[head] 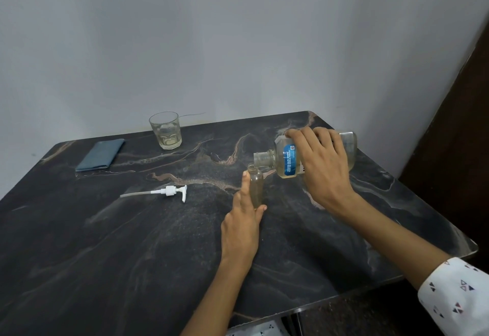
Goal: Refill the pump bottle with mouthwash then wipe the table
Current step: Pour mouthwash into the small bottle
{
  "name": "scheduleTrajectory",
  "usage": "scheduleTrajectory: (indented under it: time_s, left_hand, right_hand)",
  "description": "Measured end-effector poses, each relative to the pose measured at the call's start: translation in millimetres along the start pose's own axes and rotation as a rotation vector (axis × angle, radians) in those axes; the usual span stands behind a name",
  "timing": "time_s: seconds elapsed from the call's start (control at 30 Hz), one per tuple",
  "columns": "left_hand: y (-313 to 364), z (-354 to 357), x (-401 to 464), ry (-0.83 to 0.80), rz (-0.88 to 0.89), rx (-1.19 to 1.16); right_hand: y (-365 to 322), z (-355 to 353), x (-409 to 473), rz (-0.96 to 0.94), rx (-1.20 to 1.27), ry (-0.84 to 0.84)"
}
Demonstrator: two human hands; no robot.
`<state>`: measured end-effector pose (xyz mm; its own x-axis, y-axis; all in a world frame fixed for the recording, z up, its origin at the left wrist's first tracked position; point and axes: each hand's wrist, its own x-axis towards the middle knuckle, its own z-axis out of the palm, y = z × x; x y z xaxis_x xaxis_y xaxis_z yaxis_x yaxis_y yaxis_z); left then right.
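Right hand (321, 163) wraps over the mouthwash bottle (315, 154), a firm grip, fingers curled across the top of its clear body, and the bottle is tipped nearly flat, long axis running left to right, open neck pointing left and slightly down. That neck sits right over the mouth of the pump bottle (256, 186), the two rims just about touching. Left hand (242, 226) steadies the little bottle, forefinger stretched up its left side, thumb curled in against its base, so it is pinched between them. The pump bottle stands upright on the counter (132, 256), long axis vertical, mouth open to the top, pale yellowish liquid inside. It stands right of the counter's middle, with plenty of bare dark marble toward the near edge and off to the left. The pump head (169, 191) lies flat to the left, well apart from the bottle, its dip tube pointing left and nozzle turned toward the near edge. Further back, a glass (165, 130) with a little pale liquid stands close to the far edge by the wall, and a folded blue cloth (102, 154) lies near the far left corner. The counter's right edge runs close behind the right forearm, patterned white sleeve (455, 298) hanging past it.
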<state>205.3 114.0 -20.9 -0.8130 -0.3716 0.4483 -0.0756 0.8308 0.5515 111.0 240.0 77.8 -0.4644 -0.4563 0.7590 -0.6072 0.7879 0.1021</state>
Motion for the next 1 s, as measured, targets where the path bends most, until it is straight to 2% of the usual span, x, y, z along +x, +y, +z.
scheduleTrajectory:
  time_s: [1.0]
  left_hand:
    - [-2.0, 2.1, 0.3, 0.001, -0.004, 0.012]
  right_hand:
    - [-0.7, -3.7, 0.3, 0.011, -0.004, -0.052]
